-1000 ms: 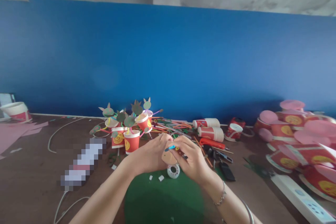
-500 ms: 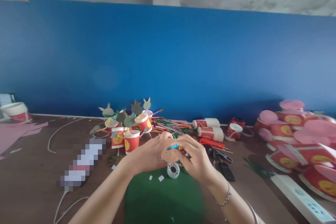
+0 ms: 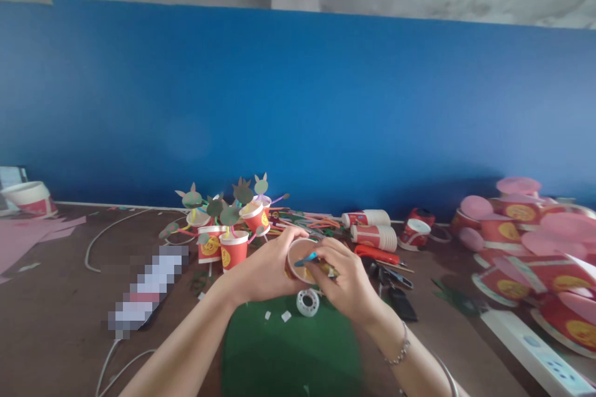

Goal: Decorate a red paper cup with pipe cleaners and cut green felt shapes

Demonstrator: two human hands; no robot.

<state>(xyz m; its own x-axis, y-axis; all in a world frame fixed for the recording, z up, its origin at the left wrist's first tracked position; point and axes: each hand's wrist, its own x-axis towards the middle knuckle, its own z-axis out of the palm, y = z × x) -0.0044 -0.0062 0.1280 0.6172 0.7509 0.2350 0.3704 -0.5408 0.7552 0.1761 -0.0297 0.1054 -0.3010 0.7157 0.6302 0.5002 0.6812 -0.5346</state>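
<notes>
My left hand (image 3: 265, 273) is wrapped around a paper cup (image 3: 294, 248), its open mouth tilted up toward me and its pale rim showing. In a pinch of thumb and fingers, my right hand (image 3: 342, 273) has a short blue stick (image 3: 306, 258), whose end reaches over the mouth of the cup. Something yellowish shows under the right fingers, too small to name. Just below the cup lies a roll of clear tape (image 3: 308, 303) at the edge of a green round sheet (image 3: 291, 353).
Red cups with green animal heads (image 3: 230, 216) stand left of my hands. Colored sticks (image 3: 307, 220), stacked cups (image 3: 374, 237), an orange-red tool (image 3: 377, 254) and scissors (image 3: 395, 277) lie beyond. At right are pink-trimmed cups (image 3: 505, 232) and a power strip (image 3: 535, 347).
The cup has turned in my left hand so that its mouth and rim now face me. The blue stick has shifted slightly with my right fingers. Other things stay put.
</notes>
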